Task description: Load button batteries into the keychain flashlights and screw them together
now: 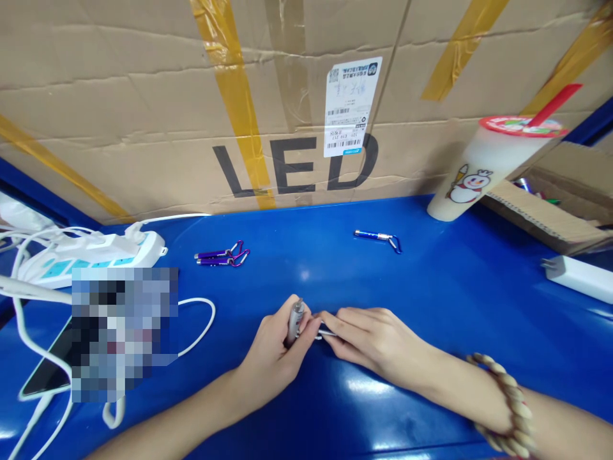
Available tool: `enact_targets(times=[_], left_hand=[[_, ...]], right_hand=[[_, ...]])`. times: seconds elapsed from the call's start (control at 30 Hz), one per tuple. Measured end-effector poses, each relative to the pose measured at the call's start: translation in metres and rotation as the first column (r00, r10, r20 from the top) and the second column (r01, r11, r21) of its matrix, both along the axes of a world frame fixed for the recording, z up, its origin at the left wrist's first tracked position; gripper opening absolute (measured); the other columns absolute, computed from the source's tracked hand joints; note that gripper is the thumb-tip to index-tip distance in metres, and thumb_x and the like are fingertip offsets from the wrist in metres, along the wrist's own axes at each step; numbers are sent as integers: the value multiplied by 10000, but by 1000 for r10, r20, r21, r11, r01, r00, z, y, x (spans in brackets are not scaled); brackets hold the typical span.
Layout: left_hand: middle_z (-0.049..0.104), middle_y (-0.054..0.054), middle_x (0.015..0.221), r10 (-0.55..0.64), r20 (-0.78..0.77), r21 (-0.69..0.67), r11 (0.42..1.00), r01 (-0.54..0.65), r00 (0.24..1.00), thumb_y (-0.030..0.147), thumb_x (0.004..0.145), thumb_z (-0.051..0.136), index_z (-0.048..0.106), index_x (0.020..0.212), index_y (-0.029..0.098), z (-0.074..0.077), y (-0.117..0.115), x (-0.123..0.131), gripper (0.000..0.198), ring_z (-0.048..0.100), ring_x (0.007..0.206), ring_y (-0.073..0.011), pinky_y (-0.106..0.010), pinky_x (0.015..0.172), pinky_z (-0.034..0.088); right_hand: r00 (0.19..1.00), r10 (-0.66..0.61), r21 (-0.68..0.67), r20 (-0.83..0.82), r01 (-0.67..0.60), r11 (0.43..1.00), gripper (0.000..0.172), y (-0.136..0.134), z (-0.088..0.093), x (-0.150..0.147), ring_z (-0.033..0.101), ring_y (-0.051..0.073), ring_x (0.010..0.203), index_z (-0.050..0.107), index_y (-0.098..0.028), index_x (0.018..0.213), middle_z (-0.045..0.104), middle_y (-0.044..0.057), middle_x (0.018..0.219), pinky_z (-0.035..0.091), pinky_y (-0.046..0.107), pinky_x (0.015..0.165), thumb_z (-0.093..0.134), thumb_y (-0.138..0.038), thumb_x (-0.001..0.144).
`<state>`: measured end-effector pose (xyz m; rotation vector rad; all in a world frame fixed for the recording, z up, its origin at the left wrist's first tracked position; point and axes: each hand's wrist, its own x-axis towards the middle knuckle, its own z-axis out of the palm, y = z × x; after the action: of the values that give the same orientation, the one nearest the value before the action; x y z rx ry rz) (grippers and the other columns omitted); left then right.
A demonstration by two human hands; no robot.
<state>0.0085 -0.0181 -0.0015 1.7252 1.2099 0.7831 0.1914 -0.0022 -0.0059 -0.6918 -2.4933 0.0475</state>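
Note:
My left hand (271, 361) is closed around a small silver keychain penlight (295, 321), its tip pointing up and away. From the penlight's near end a silver carabiner clip (326, 331) reaches to the right. The fingers of my right hand (378, 338) pinch that clip, touching the left fingertips and partly hiding it. Beyond the hands, a blue penlight with a carabiner (372, 236) lies on the blue table (306, 262). Two purple penlights with pink clips (215, 262) lie side by side to the left.
A white power strip (143, 252) with cables and a phone (50, 364) occupy the left, beside a blurred-out patch. A large cardboard box (167, 128) stands along the back. At right are a tall drink cup (498, 160), an open carton (550, 217) and a white plug adapter (587, 278).

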Motion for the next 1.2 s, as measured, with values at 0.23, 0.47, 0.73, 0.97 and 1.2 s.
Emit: enact_targets(times=[0.23, 0.47, 0.73, 0.97, 1.2], left_hand=[[418, 46, 574, -11, -10, 23, 1000, 12, 1000, 307, 867, 419, 291, 676, 199, 0, 0, 1, 254, 339, 487, -75, -197, 479, 301], [427, 50, 573, -32, 8, 3, 999, 32, 999, 299, 883, 414, 301, 689, 196, 1, -2, 1, 247, 326, 477, -70, -206, 481, 279], [372, 27, 625, -150, 129, -63, 985, 159, 980, 370, 959, 194, 322, 736, 189, 1, -4, -2, 314, 337, 576, -105, -253, 586, 304], [412, 19, 667, -240, -79, -50, 970, 237, 967, 373, 943, 269, 408, 772, 175, 2, -4, -2, 296, 360, 597, -107, -248, 582, 291], [411, 19, 653, -237, -88, -16, 972, 236, 968, 335, 944, 266, 429, 811, 178, 5, -7, 0, 262, 370, 590, -110, -239, 575, 299]], right_hand=[[1000, 0, -55, -27, -1, 999, 319, 0, 0, -1, 517, 98, 537, 605, -92, 922, 544, 17, 632, 417, 220, 487, 314, -219, 956], [999, -32, -83, -22, 30, 996, 327, 3, 3, 1, 478, 94, 526, 620, -88, 905, 514, 10, 621, 387, 212, 482, 326, -222, 954], [984, -96, -93, -153, 82, 992, 238, 9, 1, 10, 510, 87, 598, 591, -78, 1010, 575, 40, 727, 424, 186, 559, 419, -222, 930], [956, -110, 43, -272, 126, 991, 193, 4, 1, 8, 508, 76, 597, 556, -108, 1056, 562, 14, 721, 415, 173, 555, 472, -201, 909], [988, -70, 13, -137, 72, 997, 254, 3, 5, 5, 503, 94, 580, 590, -79, 1000, 531, 21, 679, 414, 198, 519, 399, -234, 937]])
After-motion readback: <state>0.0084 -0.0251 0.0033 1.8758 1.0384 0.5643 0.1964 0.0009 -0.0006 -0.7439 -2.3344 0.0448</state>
